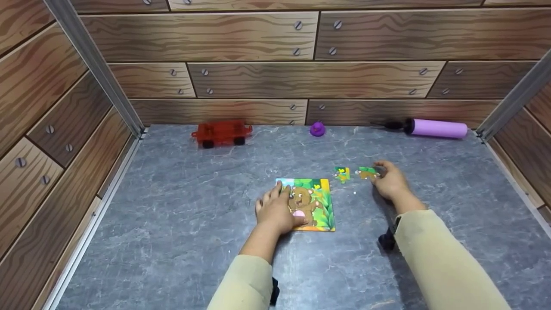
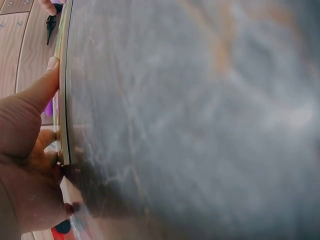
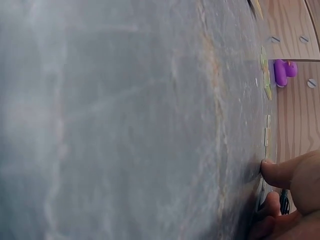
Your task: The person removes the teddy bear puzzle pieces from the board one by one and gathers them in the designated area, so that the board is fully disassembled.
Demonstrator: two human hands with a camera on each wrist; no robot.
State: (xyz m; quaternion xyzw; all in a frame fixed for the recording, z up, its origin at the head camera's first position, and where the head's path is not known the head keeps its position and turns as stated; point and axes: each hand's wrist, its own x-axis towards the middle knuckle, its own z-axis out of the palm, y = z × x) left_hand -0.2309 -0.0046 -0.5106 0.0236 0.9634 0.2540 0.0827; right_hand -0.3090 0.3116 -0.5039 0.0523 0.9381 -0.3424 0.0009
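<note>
A square bear puzzle [image 1: 312, 202] lies flat on the grey table. My left hand [image 1: 275, 211] rests over its left part, fingers spread and thumb across the lower edge, hiding that side. From the left wrist, the puzzle's edge [image 2: 63, 100] shows side-on with the thumb along it. Right of the puzzle, my right hand [image 1: 391, 181] pinches the right end of a green-and-brown puzzle piece [image 1: 366, 173] between thumb and fingers, low at the tabletop. Another puzzle piece [image 1: 342, 174], green and yellow, lies between that piece and the puzzle.
Along the back wall stand a red toy wagon [image 1: 221, 132], a small purple rubber duck [image 1: 317, 129] and a lilac hand pump [image 1: 438, 128] with a black nozzle. Wood-patterned walls [image 1: 249, 79] enclose the back and both sides of the table [image 1: 185, 206].
</note>
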